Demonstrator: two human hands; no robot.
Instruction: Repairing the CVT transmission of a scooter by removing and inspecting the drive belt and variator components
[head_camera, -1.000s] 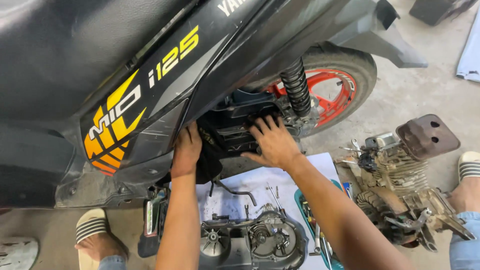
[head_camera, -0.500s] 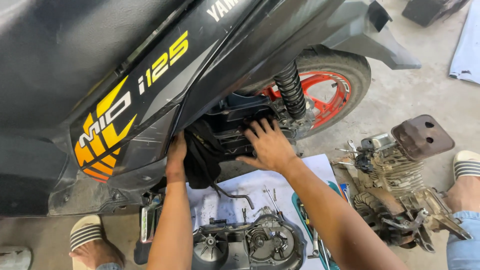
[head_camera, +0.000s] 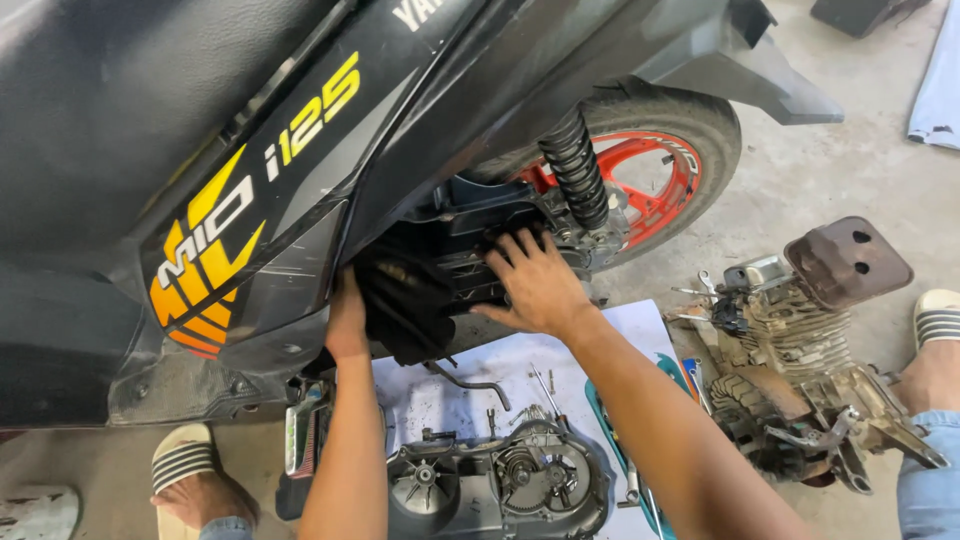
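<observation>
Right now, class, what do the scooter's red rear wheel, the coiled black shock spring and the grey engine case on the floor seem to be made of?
Red rear wheel: likely cast metal, glossy paint, rigid spokes. Coiled black shock spring: probably steel wire, dark coating. Grey engine case: apparently cast aluminium, dull bare finish, gears showing. The right hand rests on black ribbed plastic-looking housing.

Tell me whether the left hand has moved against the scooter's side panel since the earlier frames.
Yes. The left hand has slid further in behind the side panel edge; fingers now hidden.

A repair workshop: stripped scooter (head_camera: 300, 200), loose engine (head_camera: 800, 370) on concrete floor (head_camera: 830, 170).
</observation>
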